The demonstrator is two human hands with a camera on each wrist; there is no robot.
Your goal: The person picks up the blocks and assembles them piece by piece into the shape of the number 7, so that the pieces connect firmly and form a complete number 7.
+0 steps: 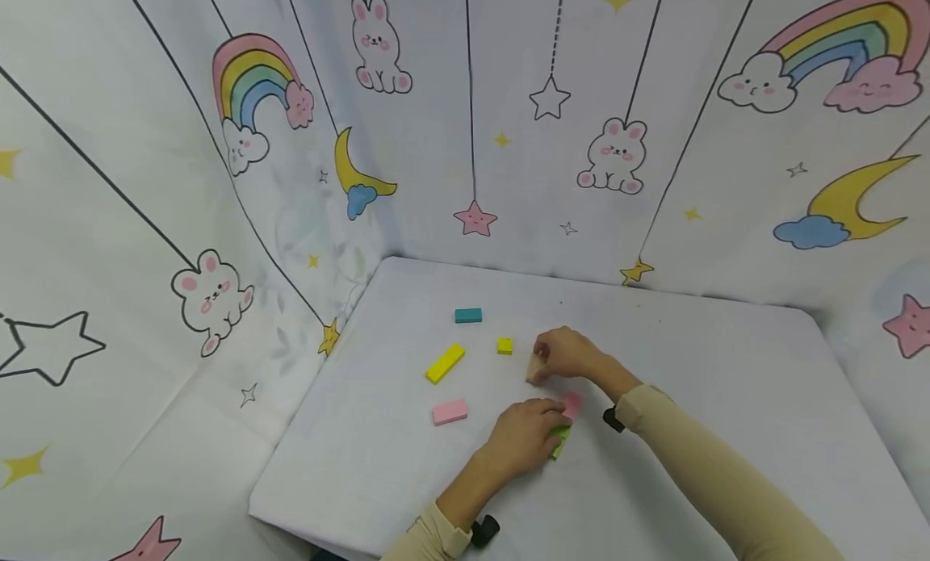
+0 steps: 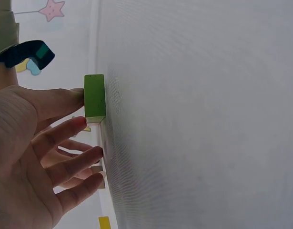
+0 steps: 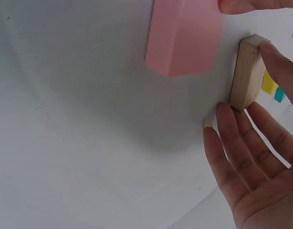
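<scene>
My left hand [image 1: 519, 440] reaches over a green block [image 1: 559, 444] on the white table. In the left wrist view, its thumb and index finger pinch that green block [image 2: 94, 98], while the other fingers spread apart. A pink block [image 1: 572, 405] lies at the green block's far end, partly covered by the left fingers. One left fingertip touches the side of the pink block [image 3: 194, 43] in the right wrist view. Just beyond, my right hand [image 1: 570, 353] holds a plain wooden block [image 3: 248, 76] between thumb and fingertips, close to the tabletop.
To the left on the table [image 1: 712, 367] lie a teal block [image 1: 468, 316], a long yellow block [image 1: 445, 364], a small yellow cube [image 1: 504, 346] and a second pink block [image 1: 450, 412]. A white printed curtain [image 1: 429, 157] rises behind the table's far edge.
</scene>
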